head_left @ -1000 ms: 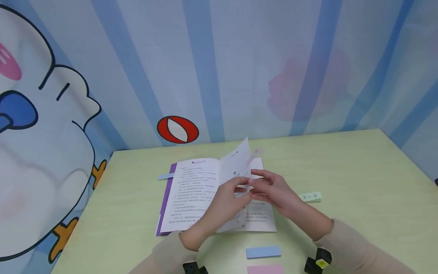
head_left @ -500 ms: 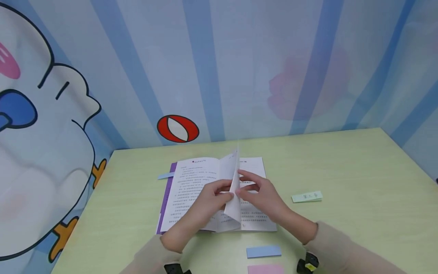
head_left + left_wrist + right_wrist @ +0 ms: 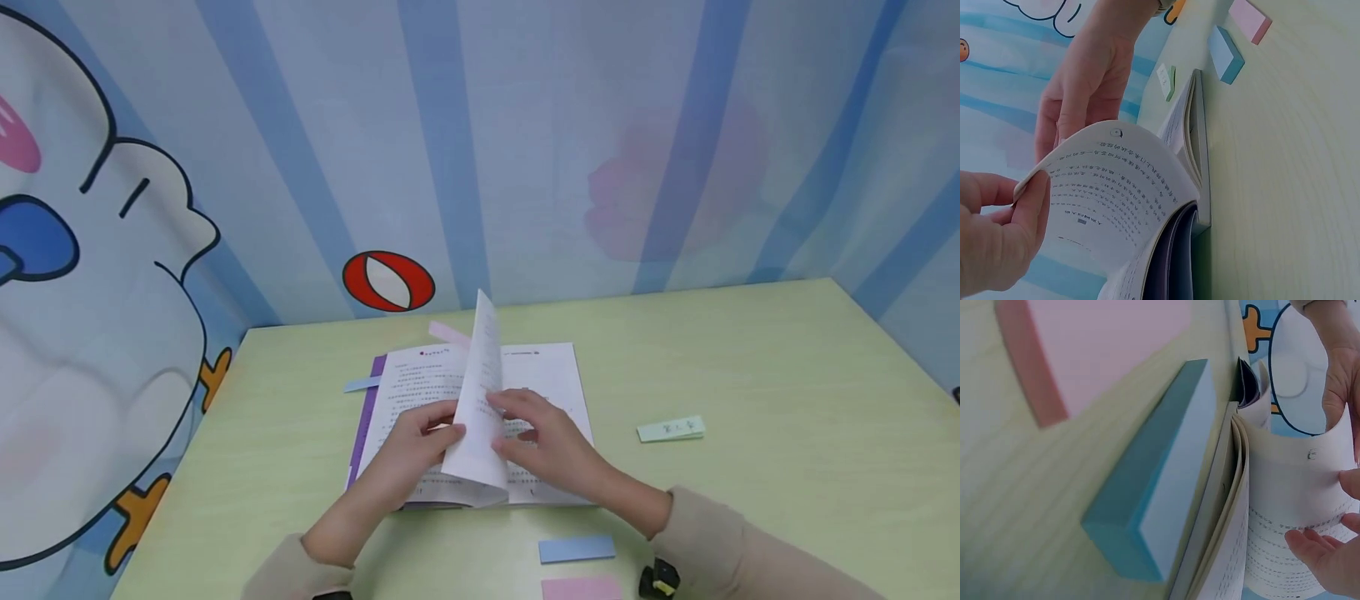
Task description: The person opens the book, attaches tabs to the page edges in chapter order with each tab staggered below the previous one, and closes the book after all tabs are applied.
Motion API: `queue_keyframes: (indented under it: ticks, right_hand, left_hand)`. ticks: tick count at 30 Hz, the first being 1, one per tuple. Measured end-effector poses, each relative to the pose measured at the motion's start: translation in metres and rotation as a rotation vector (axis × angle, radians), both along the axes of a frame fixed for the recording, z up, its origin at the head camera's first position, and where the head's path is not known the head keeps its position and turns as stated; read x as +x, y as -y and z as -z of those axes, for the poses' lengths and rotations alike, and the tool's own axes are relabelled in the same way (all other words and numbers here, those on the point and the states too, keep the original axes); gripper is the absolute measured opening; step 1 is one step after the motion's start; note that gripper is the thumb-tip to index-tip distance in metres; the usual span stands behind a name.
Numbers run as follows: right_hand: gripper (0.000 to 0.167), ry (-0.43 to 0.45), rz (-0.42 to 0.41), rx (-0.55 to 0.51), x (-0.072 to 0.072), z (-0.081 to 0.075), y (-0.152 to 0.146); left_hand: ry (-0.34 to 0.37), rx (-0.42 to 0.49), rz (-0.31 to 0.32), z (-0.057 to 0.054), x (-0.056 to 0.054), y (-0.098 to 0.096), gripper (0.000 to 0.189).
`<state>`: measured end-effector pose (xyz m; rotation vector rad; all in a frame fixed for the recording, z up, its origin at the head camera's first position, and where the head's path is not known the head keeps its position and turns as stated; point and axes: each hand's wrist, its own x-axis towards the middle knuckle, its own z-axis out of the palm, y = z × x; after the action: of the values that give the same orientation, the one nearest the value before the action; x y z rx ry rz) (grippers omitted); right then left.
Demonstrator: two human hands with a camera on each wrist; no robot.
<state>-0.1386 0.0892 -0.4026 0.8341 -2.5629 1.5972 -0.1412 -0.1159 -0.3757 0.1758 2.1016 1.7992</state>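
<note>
An open book (image 3: 551, 367) with a purple cover lies on the table, and one page (image 3: 477, 417) stands raised and curved above it. My left hand (image 3: 405, 450) pinches the page's free edge between thumb and fingers, as the left wrist view also shows. From the other side, the fingertips of my right hand (image 3: 555, 442) touch the page with the fingers only slightly bent. A pink sticky tab (image 3: 448, 333) juts out behind the page near its top. Another tab, light blue (image 3: 362, 384), sticks out from the book's left edge.
In front of the book lie a blue sticky-note pad (image 3: 577, 549) and a pink pad (image 3: 581, 589). A green pad with writing (image 3: 671, 429) lies to the right on the pale table (image 3: 772, 375). A patterned curtain (image 3: 525, 167) hangs behind.
Both hands have moved left, carrying the page over from the right side of the book. The pink tab has swung to the left with it, and the green pad is fully uncovered.
</note>
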Motion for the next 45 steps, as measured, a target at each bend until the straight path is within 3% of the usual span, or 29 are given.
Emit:
queue_keyframes:
  ticks: [6,10,20,27,37,45]
  right_hand:
    - [0.049,-0.16,-0.089,0.212,0.003,0.002,0.002]
    - [0.051,-0.205,-0.161,0.313,0.003,0.003,0.002]
    - [0.049,-0.168,-0.343,0.485,0.007,0.003,0.002]
    - [0.046,-0.157,-0.426,0.592,0.007,0.004,0.004]
    - [0.047,-0.182,-0.453,0.703,0.007,0.008,0.006]
    - [0.05,-0.25,-0.487,0.772,0.006,0.01,0.01]
  left_hand:
    - [0.015,0.002,-0.063,-0.004,0.001,0.015,0.034]
    - [0.033,0.007,-0.092,-0.004,0.002,0.024,0.034]
    - [0.055,-0.062,-0.193,0.005,0.003,0.051,0.036]
    - [0.062,-0.212,-0.274,0.011,0.001,0.069,0.037]
    - [0.064,-0.314,-0.309,0.022,-0.006,0.083,0.038]
    - [0.05,-0.37,-0.291,0.03,-0.006,0.089,0.039]
